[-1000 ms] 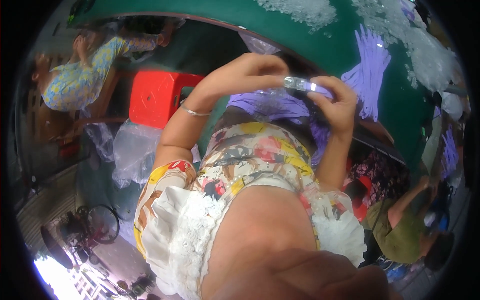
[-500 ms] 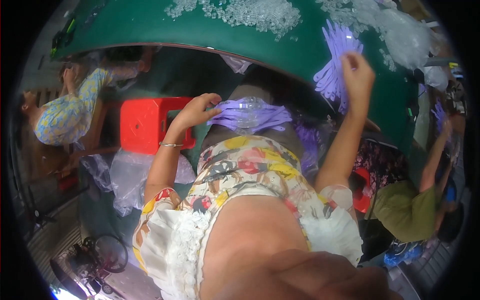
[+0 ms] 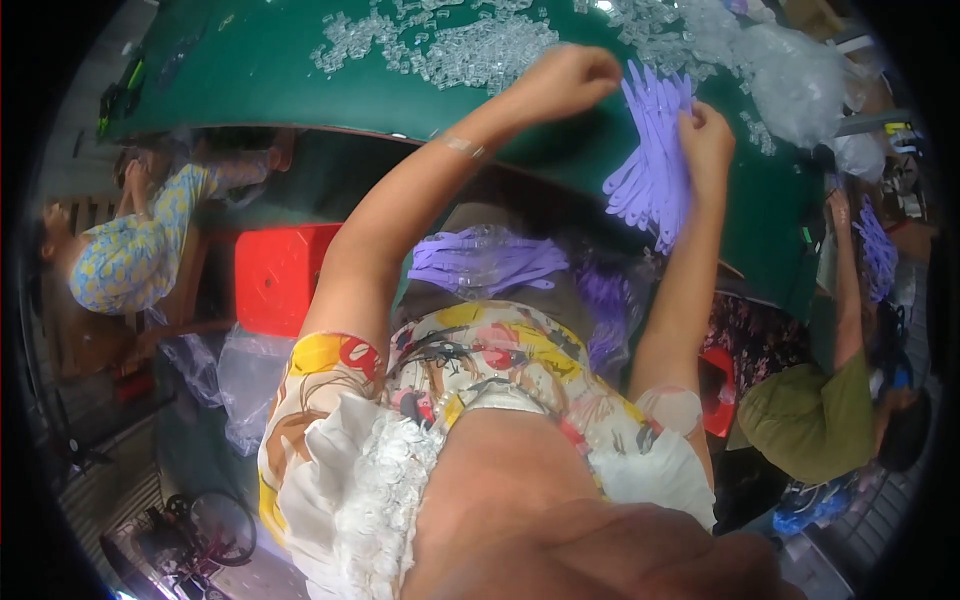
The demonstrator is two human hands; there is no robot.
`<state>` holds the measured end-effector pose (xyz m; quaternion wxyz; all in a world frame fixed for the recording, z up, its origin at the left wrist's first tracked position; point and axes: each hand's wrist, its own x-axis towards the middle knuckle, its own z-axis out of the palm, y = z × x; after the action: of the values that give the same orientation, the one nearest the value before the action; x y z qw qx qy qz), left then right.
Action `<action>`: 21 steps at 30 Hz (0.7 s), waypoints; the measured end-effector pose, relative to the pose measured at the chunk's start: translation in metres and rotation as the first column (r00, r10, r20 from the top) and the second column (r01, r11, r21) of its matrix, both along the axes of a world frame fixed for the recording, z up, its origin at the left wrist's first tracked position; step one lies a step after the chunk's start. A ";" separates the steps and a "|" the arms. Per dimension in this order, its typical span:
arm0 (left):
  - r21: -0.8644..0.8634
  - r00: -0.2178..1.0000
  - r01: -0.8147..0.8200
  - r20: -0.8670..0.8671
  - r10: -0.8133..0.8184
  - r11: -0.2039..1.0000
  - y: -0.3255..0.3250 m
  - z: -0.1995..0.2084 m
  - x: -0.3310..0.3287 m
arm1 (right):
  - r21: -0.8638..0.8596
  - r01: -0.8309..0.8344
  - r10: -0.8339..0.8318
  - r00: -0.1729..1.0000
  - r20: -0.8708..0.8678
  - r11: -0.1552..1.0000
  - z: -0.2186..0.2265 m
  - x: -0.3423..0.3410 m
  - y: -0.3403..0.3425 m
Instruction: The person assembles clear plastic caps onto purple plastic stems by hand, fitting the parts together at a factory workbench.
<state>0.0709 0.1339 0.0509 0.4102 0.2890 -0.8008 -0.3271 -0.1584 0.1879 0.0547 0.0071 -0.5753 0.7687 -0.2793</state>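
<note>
Reaching toward the purple strips (image 3: 652, 150) on the table (image 3: 250, 90), the left hand (image 3: 582, 79) curls beside their far end; the right hand (image 3: 709, 140), fingers narrowed, is at their right edge. Whether either holds anything, I can't tell.

The left hand (image 3: 578, 82) is curling its fingertips out of sight, and blur is hiding whether they are pinching anything. The right hand (image 3: 708, 150) is covering part of the purple strips' (image 3: 652, 150) right edge, leaving its hold on them uncertain. The top edge is cutting off the green table (image 3: 260, 100) and some clear plastic bits (image 3: 490, 52), which are looking too small to tell apart. The left arm (image 3: 385, 230) is hiding the red stool's (image 3: 283, 280) right side. On the lap, more strips (image 3: 525, 268) are smearing together. A bicycle (image 3: 222, 530) is dissolving into blur, and a co-worker's hand (image 3: 838, 207) is showing too small to read.
</note>
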 end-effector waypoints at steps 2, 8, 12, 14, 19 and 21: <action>-0.133 0.980 -0.126 0.140 0.144 0.983 -0.040 -0.005 -0.030 | -0.197 -0.124 0.152 0.979 0.136 0.973 -0.005 0.001 -0.003; -0.529 0.819 -0.019 0.479 0.316 0.849 -0.100 -0.030 -0.086 | -0.293 -0.169 0.334 0.340 0.879 0.941 0.016 0.020 0.012; -0.532 0.679 0.098 0.654 0.334 0.841 -0.102 -0.016 -0.093 | -0.372 -0.181 0.402 0.179 0.898 0.910 0.028 0.019 0.025; -0.511 0.675 0.056 0.653 0.345 0.858 -0.104 -0.015 -0.088 | -0.400 -0.169 0.429 0.195 0.882 0.901 0.032 0.019 0.028; 0.067 0.946 -0.251 0.230 0.230 0.966 -0.107 -0.012 -0.055 | -0.525 -0.092 0.517 0.385 0.765 0.846 0.059 0.032 0.043; 0.327 0.999 -0.014 -0.042 0.029 0.945 -0.079 0.001 -0.054 | -0.544 -0.065 0.516 0.429 0.741 0.836 0.071 0.031 0.055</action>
<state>0.0172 0.0546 0.0517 0.3787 0.3539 -0.7225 -0.4575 -0.1274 0.2428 0.1259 0.3142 -0.4669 0.4579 -0.6882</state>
